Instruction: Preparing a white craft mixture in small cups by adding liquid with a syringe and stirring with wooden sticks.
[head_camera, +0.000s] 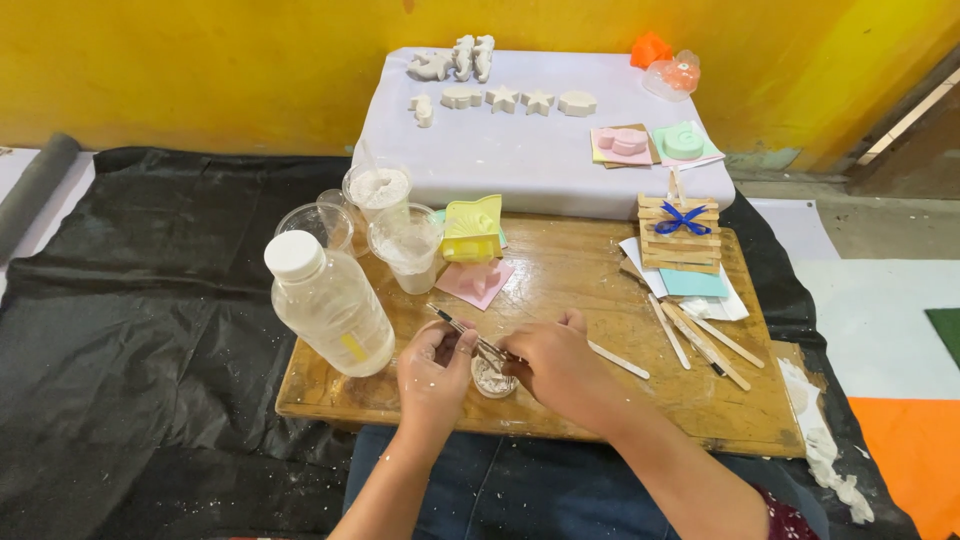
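Note:
My left hand (435, 368) holds a thin brush (462, 327) that slants up to the left, its tip over a small round white plaster piece (492, 378) on the wooden board (560, 280). My right hand (553, 362) grips that piece from the right, fingers curled over it. Both hands are flecked with white plaster. A flat wooden stick (620, 361) pokes out to the right behind my right hand.
A clear plastic bottle (330, 305) with a white cap stands left of my hands. Behind are plastic cups (405, 245) with white powder, a yellow mould (472, 228) and a stick-built box with a blue bow (680, 232). White plaster shapes (505, 98) sit on a white block.

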